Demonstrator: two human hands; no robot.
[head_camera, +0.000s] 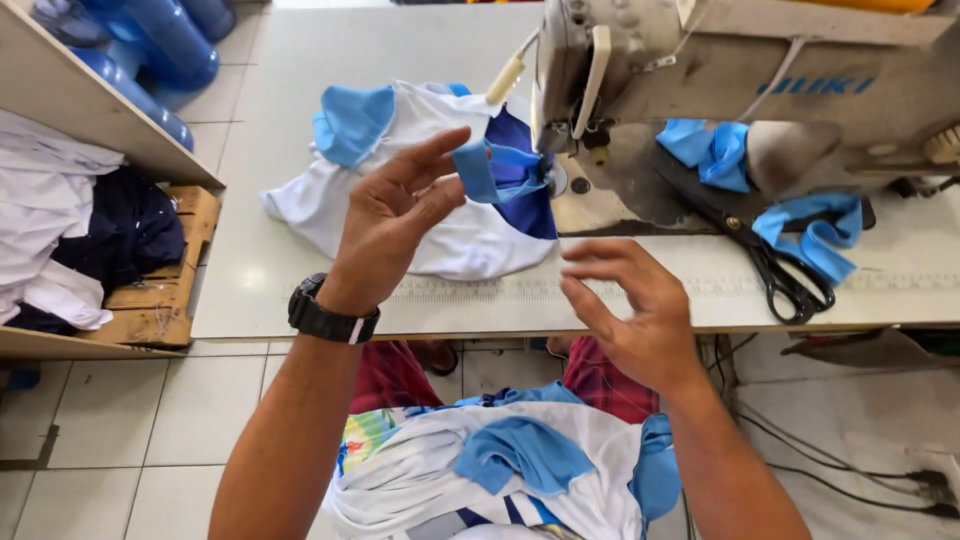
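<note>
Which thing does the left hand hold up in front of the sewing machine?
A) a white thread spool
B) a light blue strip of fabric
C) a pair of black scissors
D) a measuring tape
B: the left hand pinches a light blue strip of fabric between thumb and fingers, while the black scissors lie untouched on the table beside the sewing machine.

A light-blue fabric strip (478, 170), folded into a loop, stands raised beside the white-and-navy garment (450, 235) on the table.
</note>
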